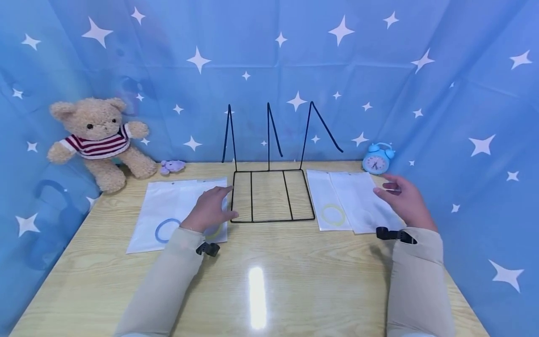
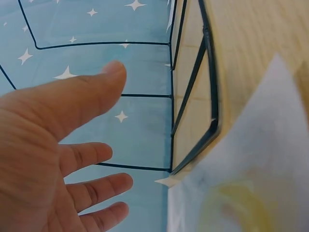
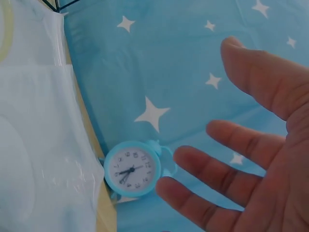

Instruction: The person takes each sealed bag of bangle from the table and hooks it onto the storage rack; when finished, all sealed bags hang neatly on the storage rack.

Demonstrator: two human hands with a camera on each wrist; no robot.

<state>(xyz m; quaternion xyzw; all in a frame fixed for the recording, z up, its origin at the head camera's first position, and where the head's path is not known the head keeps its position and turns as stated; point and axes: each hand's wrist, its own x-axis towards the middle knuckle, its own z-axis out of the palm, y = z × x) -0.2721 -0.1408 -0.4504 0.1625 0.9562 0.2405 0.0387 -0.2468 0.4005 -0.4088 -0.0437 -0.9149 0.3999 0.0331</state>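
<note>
My left hand (image 1: 209,209) hovers with fingers spread beside the left edge of a black wire rack (image 1: 251,196), over flat white plastic packets (image 1: 147,206). One packet shows a blue ring (image 1: 156,232); a yellow ring is partly hidden by the hand. In the left wrist view the rack (image 2: 215,87) stands apart from the thumb. Over the right-hand packets (image 1: 360,201) is my right hand (image 1: 406,201), its fingers loosely bent with nothing between them. Close to its fingertips stands a light-blue alarm clock (image 1: 376,164). A yellow ring (image 1: 333,214) shows on one right packet.
A teddy bear (image 1: 103,149) in a striped top sits at the back left, next to a small purple toy (image 1: 171,166). Behind the wooden table (image 1: 320,281) hangs a blue curtain (image 1: 252,28) with white stars. Three bent wire uprights rise from the rack's back edge.
</note>
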